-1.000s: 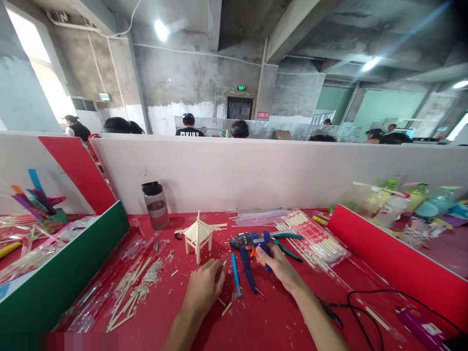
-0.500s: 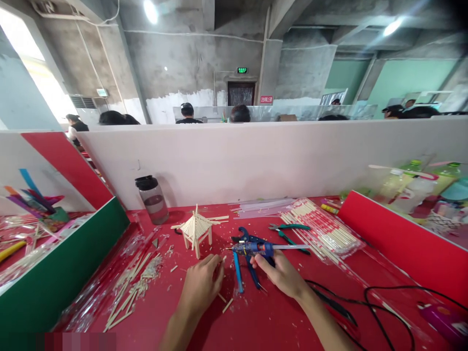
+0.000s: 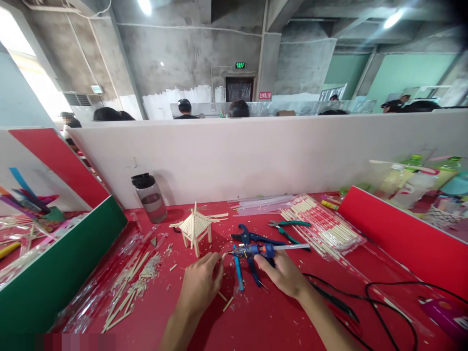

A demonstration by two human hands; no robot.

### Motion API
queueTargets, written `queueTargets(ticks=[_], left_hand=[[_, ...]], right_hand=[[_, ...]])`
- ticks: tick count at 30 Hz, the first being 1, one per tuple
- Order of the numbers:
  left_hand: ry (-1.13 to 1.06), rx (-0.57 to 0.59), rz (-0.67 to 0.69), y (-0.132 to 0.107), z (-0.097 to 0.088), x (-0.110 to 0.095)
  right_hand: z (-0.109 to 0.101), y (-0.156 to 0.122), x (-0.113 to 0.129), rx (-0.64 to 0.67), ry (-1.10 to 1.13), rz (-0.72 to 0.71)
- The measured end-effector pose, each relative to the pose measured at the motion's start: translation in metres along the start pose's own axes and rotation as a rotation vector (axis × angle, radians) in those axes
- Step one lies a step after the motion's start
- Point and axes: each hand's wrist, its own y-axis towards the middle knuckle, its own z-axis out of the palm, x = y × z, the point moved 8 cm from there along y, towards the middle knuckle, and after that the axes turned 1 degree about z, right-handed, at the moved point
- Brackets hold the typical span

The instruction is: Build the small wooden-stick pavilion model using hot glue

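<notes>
My right hand (image 3: 283, 273) is closed round a blue hot glue gun (image 3: 252, 251), a clear glue stick poking from its back end. The gun's nozzle points left and meets, or nearly meets, the fingertips of my left hand (image 3: 204, 278). Those fingers are pinched on a small pale wooden stick, of which only the tip shows. Just beyond my left hand stands a little pavilion (image 3: 196, 229) built of wooden sticks, with a pointed roof on legs. Under the gun lie a blue-handled cutter (image 3: 254, 273) and a flat blue strip (image 3: 238, 275).
Green-handled pliers (image 3: 292, 224) and packed wooden sticks (image 3: 329, 224) lie right of centre. Cut sticks (image 3: 127, 297) and scraps are scattered left. A water bottle (image 3: 149, 200) stands by the white partition (image 3: 256, 161). Black cable (image 3: 373, 302) loops at right, beside a red divider (image 3: 398, 239).
The glue gun's nozzle has come closer to the left fingertips, its tip now right at the small stick. My view has shifted slightly; the pavilion and tools stay put.
</notes>
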Motion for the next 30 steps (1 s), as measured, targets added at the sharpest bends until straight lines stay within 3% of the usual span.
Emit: queueTargets(ticks=[19,30], left_hand=[[-0.007,0.007,0.007,-0.0009,0.002,0.0002],[-0.014,0.006,0.008,-0.0002,0.0022,0.0015]], right_hand=[[0.0044,0.0005,0.0099,0.033,-0.021,-0.051],[-0.0004,0.001,0.0074,-0.017,-0.021,-0.039]])
